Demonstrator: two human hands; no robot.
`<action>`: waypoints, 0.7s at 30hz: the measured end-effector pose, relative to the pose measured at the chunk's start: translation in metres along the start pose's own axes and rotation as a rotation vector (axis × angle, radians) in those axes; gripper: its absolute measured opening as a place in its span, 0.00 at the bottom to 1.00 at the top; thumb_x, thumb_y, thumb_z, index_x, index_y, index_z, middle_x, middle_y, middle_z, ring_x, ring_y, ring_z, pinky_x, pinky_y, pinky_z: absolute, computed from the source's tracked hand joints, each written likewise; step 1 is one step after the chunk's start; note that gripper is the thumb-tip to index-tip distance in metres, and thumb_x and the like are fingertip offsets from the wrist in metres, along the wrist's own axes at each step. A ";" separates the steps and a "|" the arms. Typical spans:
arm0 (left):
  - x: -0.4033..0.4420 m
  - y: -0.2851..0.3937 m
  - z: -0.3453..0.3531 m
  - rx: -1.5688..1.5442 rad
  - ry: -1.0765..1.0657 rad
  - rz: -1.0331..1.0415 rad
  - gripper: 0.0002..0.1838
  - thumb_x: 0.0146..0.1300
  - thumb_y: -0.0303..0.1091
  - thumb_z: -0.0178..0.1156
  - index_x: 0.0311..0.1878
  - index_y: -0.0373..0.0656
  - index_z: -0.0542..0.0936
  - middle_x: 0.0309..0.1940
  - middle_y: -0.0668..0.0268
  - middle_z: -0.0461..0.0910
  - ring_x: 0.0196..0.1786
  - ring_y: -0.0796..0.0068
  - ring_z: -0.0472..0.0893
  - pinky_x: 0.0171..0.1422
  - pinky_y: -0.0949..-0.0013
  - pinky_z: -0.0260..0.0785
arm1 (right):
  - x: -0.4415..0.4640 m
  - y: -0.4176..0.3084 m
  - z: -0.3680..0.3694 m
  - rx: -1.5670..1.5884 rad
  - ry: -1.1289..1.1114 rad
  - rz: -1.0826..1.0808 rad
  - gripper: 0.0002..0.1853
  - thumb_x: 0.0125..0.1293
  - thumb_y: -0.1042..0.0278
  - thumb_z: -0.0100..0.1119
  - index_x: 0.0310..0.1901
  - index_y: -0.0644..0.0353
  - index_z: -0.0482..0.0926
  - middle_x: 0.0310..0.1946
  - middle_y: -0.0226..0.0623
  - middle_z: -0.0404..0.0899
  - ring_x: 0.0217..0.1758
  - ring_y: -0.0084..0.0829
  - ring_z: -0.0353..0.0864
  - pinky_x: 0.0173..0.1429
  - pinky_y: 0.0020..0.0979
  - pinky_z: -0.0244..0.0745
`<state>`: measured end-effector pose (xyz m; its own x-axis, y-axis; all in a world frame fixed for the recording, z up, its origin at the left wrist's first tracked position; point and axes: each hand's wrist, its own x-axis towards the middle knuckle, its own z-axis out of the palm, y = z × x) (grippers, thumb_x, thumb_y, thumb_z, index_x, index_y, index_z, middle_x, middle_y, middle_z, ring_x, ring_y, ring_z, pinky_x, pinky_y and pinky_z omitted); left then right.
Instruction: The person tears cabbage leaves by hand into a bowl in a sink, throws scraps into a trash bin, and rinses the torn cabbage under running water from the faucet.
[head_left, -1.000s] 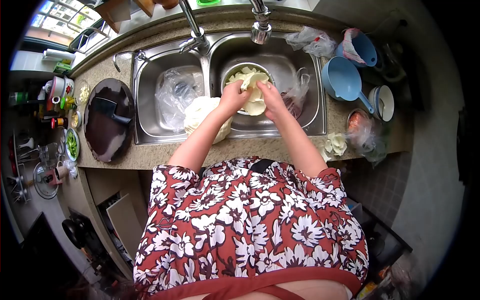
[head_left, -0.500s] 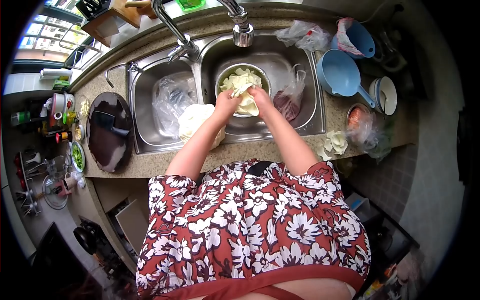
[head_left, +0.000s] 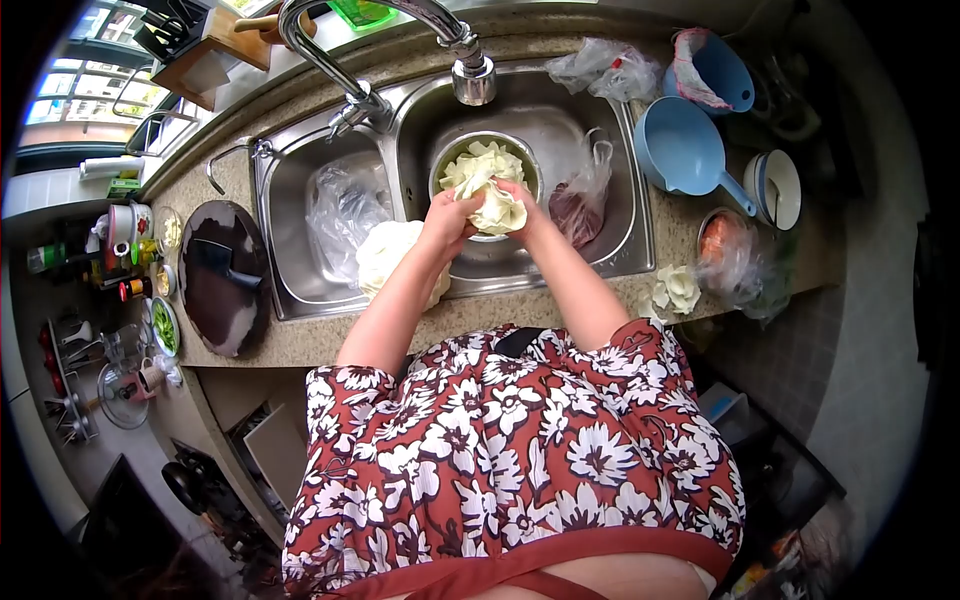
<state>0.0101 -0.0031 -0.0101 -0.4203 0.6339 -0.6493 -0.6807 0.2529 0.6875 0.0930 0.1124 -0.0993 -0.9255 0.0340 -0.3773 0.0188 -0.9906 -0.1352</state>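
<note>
Over the right sink basin, my left hand (head_left: pixel 450 218) and my right hand (head_left: pixel 523 208) both grip a pale cabbage leaf (head_left: pixel 497 212), one at each side. Just behind it stands a round metal bowl (head_left: pixel 436 178) heaped with torn cabbage pieces (head_left: pixel 487 160). A large pale cabbage head (head_left: pixel 388 258) rests on the sink's divider and front rim, partly covered by my left forearm. To the right of the bowl, a clear plastic bag of dark red contents (head_left: pixel 578 205) lies in the basin.
A crumpled plastic bag (head_left: pixel 345 215) lies in the left basin. Left of the sink, a cleaver (head_left: pixel 225 262) rests on a dark round chopping board (head_left: pixel 215 320). Cabbage scraps (head_left: pixel 676 288), a blue strainer (head_left: pixel 680 145) and bowls (head_left: pixel 778 190) stand right. The faucet (head_left: pixel 474 80) hangs over the basin.
Both hands have stayed over the bowl, and the cabbage leaf between them has turned so that more of it shows. The view has shifted slightly.
</note>
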 end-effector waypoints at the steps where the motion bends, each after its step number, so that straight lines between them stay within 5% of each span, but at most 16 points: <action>1: -0.002 0.001 0.000 -0.009 -0.028 -0.008 0.08 0.62 0.28 0.57 0.44 0.40 0.77 0.31 0.68 0.80 0.24 0.83 0.76 0.20 0.79 0.59 | -0.001 0.000 -0.002 0.054 -0.107 0.032 0.18 0.70 0.64 0.42 0.53 0.66 0.72 0.48 0.45 0.78 0.49 0.38 0.81 0.55 0.40 0.77; 4: 0.000 0.001 -0.003 0.021 0.016 -0.057 0.08 0.62 0.28 0.57 0.45 0.40 0.77 0.33 0.66 0.81 0.27 0.80 0.80 0.22 0.79 0.64 | -0.002 -0.003 0.007 -0.143 0.169 0.022 0.17 0.69 0.65 0.44 0.53 0.67 0.72 0.40 0.43 0.80 0.38 0.31 0.82 0.41 0.31 0.79; 5: 0.003 0.000 -0.011 0.024 0.016 -0.057 0.08 0.62 0.28 0.57 0.45 0.40 0.77 0.33 0.66 0.81 0.27 0.80 0.80 0.22 0.79 0.64 | -0.002 -0.016 -0.013 -0.142 0.045 0.062 0.14 0.69 0.64 0.45 0.47 0.65 0.73 0.29 0.36 0.77 0.23 0.23 0.73 0.22 0.20 0.66; 7: 0.010 0.003 -0.034 0.115 0.059 0.073 0.09 0.63 0.27 0.57 0.45 0.39 0.77 0.34 0.66 0.81 0.32 0.77 0.82 0.27 0.78 0.70 | -0.001 -0.032 -0.032 -0.048 0.116 0.002 0.11 0.70 0.62 0.47 0.40 0.60 0.73 0.22 0.30 0.71 0.16 0.18 0.61 0.17 0.16 0.48; 8: 0.012 0.006 -0.040 0.131 0.058 0.089 0.08 0.63 0.27 0.57 0.45 0.39 0.77 0.35 0.66 0.81 0.34 0.77 0.82 0.31 0.76 0.72 | -0.004 -0.037 -0.036 -0.159 0.269 -0.047 0.10 0.70 0.60 0.49 0.37 0.58 0.73 0.22 0.29 0.72 0.16 0.18 0.62 0.16 0.18 0.50; 13: 0.024 0.002 -0.032 0.111 0.053 0.196 0.09 0.62 0.28 0.59 0.45 0.39 0.77 0.35 0.67 0.80 0.36 0.78 0.81 0.36 0.73 0.74 | -0.015 -0.026 -0.009 -0.419 0.437 -0.159 0.11 0.68 0.60 0.52 0.45 0.58 0.73 0.31 0.32 0.77 0.26 0.24 0.75 0.24 0.17 0.64; 15: 0.031 -0.004 -0.035 0.316 0.143 0.291 0.09 0.62 0.29 0.59 0.45 0.39 0.77 0.35 0.69 0.80 0.35 0.79 0.79 0.37 0.75 0.72 | -0.017 -0.035 -0.011 -0.118 -0.047 -0.156 0.11 0.68 0.61 0.52 0.44 0.58 0.74 0.36 0.32 0.78 0.31 0.24 0.78 0.30 0.20 0.72; 21: 0.025 -0.009 -0.011 0.112 0.183 0.306 0.09 0.62 0.29 0.59 0.44 0.37 0.78 0.33 0.70 0.79 0.32 0.84 0.76 0.36 0.78 0.68 | -0.018 -0.006 0.037 -0.501 0.157 -0.159 0.16 0.69 0.64 0.52 0.54 0.64 0.70 0.46 0.36 0.78 0.49 0.30 0.80 0.51 0.29 0.78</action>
<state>-0.0013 0.0023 -0.0366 -0.7013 0.5537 -0.4490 -0.4418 0.1567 0.8833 0.0954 0.1126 -0.0578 -0.8648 0.2357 -0.4434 0.0965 -0.7886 -0.6073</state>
